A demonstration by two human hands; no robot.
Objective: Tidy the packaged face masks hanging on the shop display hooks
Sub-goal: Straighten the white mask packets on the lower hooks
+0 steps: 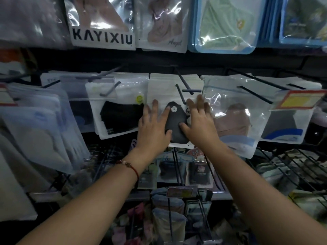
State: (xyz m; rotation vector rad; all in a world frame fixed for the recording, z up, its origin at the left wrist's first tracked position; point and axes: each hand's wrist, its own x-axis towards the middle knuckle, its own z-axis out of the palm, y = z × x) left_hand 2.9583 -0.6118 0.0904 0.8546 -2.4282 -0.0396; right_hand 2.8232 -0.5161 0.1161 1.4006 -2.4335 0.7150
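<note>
We're standing at a shop display rack [177,59] w/ rows of hooks & bagged masks. We're pressing both hands flat on the front pack of black valve masks [174,110] hanging on the middle hook [182,89]: left hand [153,126] w/ fingers straight on its left side, right hand [198,124] spread on its right, neither gripping. We're judging this as the squaring-up step; next we're prob. needing to push the stack back evenly, keeping clear of the clear pack w/ brown mask [233,119] just beside it.
</note>
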